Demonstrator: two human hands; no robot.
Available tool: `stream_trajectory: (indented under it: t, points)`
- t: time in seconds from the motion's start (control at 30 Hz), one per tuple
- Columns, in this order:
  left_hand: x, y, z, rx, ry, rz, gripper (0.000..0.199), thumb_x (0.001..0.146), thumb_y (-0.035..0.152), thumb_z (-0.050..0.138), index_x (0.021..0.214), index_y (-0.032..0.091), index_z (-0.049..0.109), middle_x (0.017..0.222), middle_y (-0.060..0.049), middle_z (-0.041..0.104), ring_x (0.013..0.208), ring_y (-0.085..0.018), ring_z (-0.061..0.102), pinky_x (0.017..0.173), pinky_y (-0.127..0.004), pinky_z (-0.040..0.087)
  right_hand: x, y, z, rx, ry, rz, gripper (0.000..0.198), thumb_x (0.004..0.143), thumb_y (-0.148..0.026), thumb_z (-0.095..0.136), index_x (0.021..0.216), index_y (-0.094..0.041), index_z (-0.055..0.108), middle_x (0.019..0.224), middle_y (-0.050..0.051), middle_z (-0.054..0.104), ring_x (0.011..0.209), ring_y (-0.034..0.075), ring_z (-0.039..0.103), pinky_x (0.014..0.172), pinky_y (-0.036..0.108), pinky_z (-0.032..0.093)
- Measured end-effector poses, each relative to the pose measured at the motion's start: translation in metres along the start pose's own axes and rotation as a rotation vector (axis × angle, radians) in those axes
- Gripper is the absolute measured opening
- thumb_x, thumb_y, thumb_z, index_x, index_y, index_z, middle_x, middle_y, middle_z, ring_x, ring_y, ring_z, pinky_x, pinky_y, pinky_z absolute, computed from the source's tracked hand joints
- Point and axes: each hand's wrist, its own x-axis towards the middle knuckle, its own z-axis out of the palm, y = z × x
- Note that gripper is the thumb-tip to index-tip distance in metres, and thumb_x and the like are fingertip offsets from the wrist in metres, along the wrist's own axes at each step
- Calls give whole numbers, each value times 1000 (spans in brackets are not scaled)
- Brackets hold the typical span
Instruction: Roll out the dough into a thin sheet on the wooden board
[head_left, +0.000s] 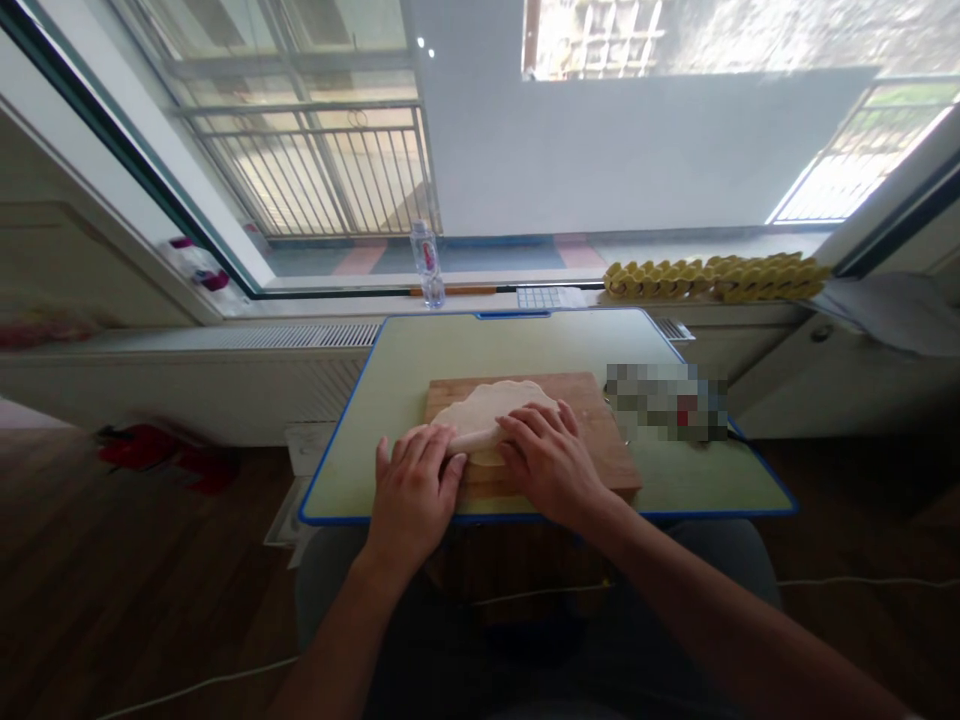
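A flat sheet of pale dough (491,402) with a wavy edge lies on a wooden cutting board (611,460). Across its near part runs a light rolling pin (478,440), its middle showing between my hands. My left hand (416,480) is closed over the pin's left end, at the board's left edge. On the right end rests my right hand (544,455), fingers curved over the pin and above the dough. Both ends of the pin are hidden under my hands.
The board sits on a small green table (360,440) with a blue rim. A blurred-out item (667,402) lies right of the board. Along the windowsill stand a clear plastic bottle (427,265) and a row of yellow wavy-shaped objects (712,278). A cable (202,685) crosses the floor.
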Motion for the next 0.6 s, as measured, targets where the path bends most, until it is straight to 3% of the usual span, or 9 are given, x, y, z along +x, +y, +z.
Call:
stream_trajectory:
  t: [0.1,0.2,0.37,0.6]
  points:
    - [4,0,2,26,-24,9,51,108,47,33,153,34,52,159,-6,55,151,-29,43,126,-63,24,-5,-8,9,-45,6,77,50,109,-50,39,151,-27,55,154,9,59,148,31,42,128,56,10]
    - [14,1,4,58,-44,-8,55,108,49,30,158,35,47,164,-4,48,155,-29,38,128,-63,20,-2,-9,13,-95,-25,92,61,108,-58,34,158,-24,47,162,10,50,152,32,37,128,58,9]
    - [38,-3,9,96,-58,-30,59,109,51,25,159,30,47,166,-5,46,155,-28,37,129,-62,17,27,-4,15,-146,-75,130,66,109,-60,26,160,-22,43,165,11,46,153,33,34,126,61,14]
    - [82,-15,19,102,-63,-39,60,108,52,21,152,30,56,162,-4,52,151,-31,42,126,-65,22,74,7,26,-205,-64,141,69,109,-63,18,151,-22,54,156,12,56,145,34,44,120,62,28]
